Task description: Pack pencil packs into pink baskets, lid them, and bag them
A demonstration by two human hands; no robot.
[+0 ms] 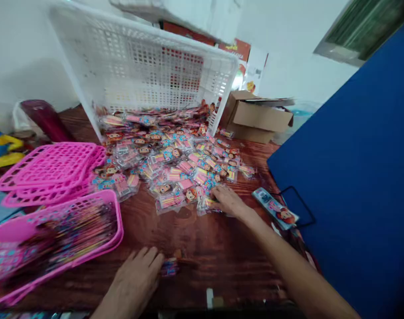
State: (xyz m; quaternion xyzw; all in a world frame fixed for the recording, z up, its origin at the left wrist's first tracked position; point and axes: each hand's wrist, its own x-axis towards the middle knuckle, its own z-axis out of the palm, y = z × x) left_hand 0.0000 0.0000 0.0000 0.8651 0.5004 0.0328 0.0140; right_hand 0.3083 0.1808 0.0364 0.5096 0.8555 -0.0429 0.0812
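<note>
My right hand reaches to the near edge of a heap of small clear packets. Its fingers bend down onto one packet, holding its edge. Each packet shows a cartoon girl figure with pink and yellow strips. Low in the view, my left hand lies palm down on the table, fingers out and a little apart. Just right of its fingertips is a small blurred packet. The underside of both hands is hidden.
A tipped white plastic crate stands behind the heap. Pink baskets are at left, the nearest holding many packets. A cardboard box stands at back right. A long flat pack lies beside a blue panel.
</note>
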